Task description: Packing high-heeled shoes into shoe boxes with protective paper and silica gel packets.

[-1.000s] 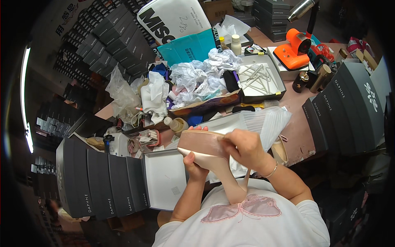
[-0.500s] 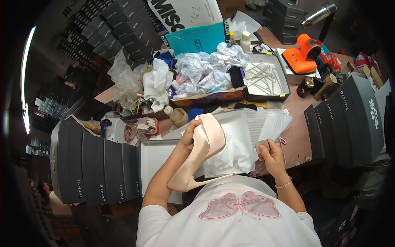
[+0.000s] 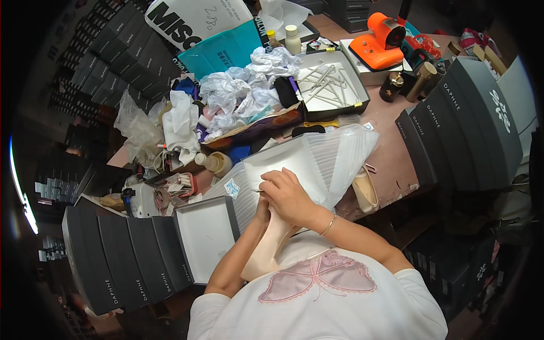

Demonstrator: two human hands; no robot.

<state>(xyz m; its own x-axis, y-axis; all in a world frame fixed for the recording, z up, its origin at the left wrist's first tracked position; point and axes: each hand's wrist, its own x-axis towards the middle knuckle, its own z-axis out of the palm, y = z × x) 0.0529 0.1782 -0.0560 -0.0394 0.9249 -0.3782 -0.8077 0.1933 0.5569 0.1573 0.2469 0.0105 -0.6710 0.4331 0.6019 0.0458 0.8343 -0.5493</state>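
Observation:
My left hand (image 3: 263, 211) is closed round the front of a pale pink satin high-heeled shoe (image 3: 266, 245), held upright against my shirt. Over the shoe's toe lies my right hand (image 3: 288, 199), its fingers bent and pressed together above the left one. A thin edge shows at its fingertips; what it pinches is mostly hidden. A matching shoe (image 3: 366, 191) rests on the table to the right. Just beyond my hands sits an open shoe box (image 3: 277, 160) with a white inside and translucent padded wrap (image 3: 348, 153). The box lid (image 3: 207, 241) lies inside up at the left.
Dark shoe boxes stand in rows at left (image 3: 127, 260) and right (image 3: 464, 124). Behind are a carton of crumpled tissue (image 3: 238, 90), a tray of white sticks (image 3: 331, 85), small bottles (image 3: 293, 41) and an orange device (image 3: 377, 45).
My right hand has come left from beside the second shoe onto the held shoe's toe. Half a second ago it held a small flat beige-grey piece. The view has turned slightly.

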